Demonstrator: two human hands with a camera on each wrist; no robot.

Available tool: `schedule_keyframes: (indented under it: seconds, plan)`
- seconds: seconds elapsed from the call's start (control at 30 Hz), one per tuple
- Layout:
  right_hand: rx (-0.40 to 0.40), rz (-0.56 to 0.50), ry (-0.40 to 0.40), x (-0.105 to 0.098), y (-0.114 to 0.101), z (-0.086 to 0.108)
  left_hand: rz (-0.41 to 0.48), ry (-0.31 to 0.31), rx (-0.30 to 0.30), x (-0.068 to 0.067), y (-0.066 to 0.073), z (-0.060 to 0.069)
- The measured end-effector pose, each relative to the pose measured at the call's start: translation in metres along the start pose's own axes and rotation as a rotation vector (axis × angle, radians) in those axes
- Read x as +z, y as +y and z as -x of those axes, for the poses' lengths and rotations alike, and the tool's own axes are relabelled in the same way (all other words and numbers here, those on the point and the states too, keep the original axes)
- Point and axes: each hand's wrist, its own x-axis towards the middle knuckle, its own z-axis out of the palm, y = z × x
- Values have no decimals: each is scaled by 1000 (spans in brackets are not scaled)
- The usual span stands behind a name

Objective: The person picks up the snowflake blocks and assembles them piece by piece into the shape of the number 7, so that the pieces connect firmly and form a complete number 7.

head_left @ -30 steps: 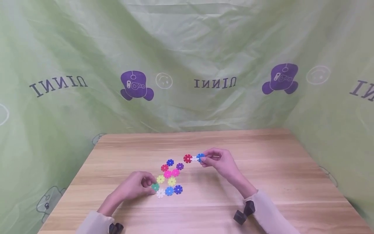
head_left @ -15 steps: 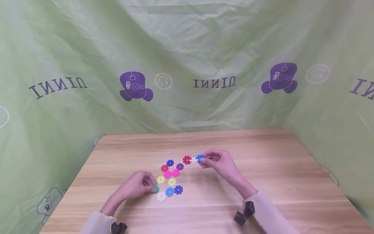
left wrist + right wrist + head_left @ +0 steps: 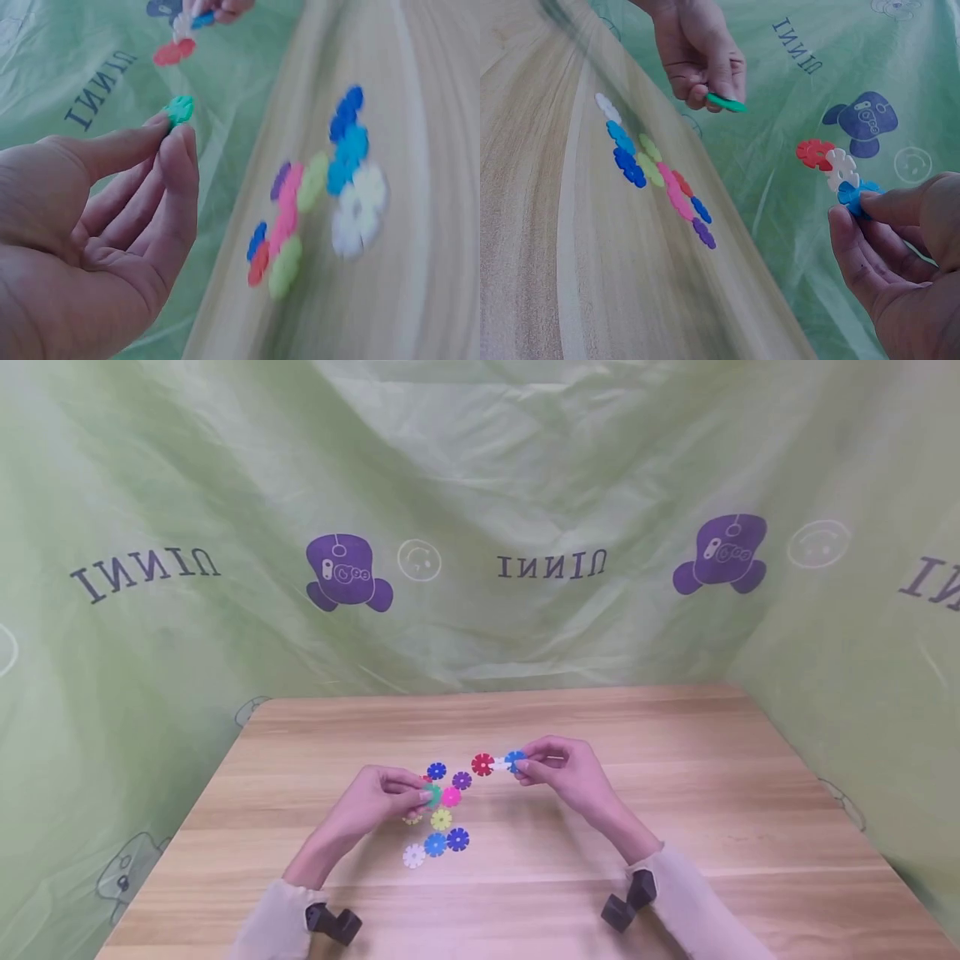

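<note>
Between thumb and forefinger, my left hand (image 3: 378, 806) pinches a green notched disc (image 3: 180, 110), raised over the pieces on the table. My right hand (image 3: 572, 774) pinches the blue disc (image 3: 855, 196) at one end of a short joined chain. A white disc (image 3: 842, 169) sits in the middle of that chain and a red disc (image 3: 814, 154) at its far end, pointing toward my left hand. The green disc and the chain are apart. In the head view, my left hand partly covers a red disc and a yellow disc on the table.
Several discs lie on the wooden table (image 3: 675, 827): white (image 3: 413, 857), light blue (image 3: 435, 844), dark blue (image 3: 457, 839), yellow (image 3: 441, 819), pink (image 3: 451, 797) and purple (image 3: 461, 781) among them. A green printed curtain (image 3: 480, 635) hangs behind the table and along its sides.
My left hand has picked the green disc up from beside the white one and carried it up and to the right. My right hand has stayed nearly still with its chain.
</note>
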Motion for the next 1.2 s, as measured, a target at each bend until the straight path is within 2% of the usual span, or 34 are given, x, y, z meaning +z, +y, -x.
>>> schedule_keyframes:
  seconds: [0.2, 0.37, 0.53, 0.77, 0.93, 1.07, 1.2]
  plan:
    - [5, 2, -2, 0, -1, -1, 66, 0, -18, 11, 9, -11]
    - [4, -3, -6, 0, 0, -1, 106, -5, -41, 19, 14, -14]
    - [2, -8, -8, 0, 1, -1, 143, 7, -37, 24, 19, -18]
    - [-8, 6, -4, 0, -1, -1, 145, 26, -30, 28, 26, -23]
    - [-8, 16, 1, -1, -3, 1, 154, 15, -17, 30, 29, -24]
    - [-9, 15, 5, -1, -2, 2, 176, 5, -26, 33, 29, -25]
    - [-11, 16, 6, 0, -1, 2, 193, 21, -44, 36, 29, -27]
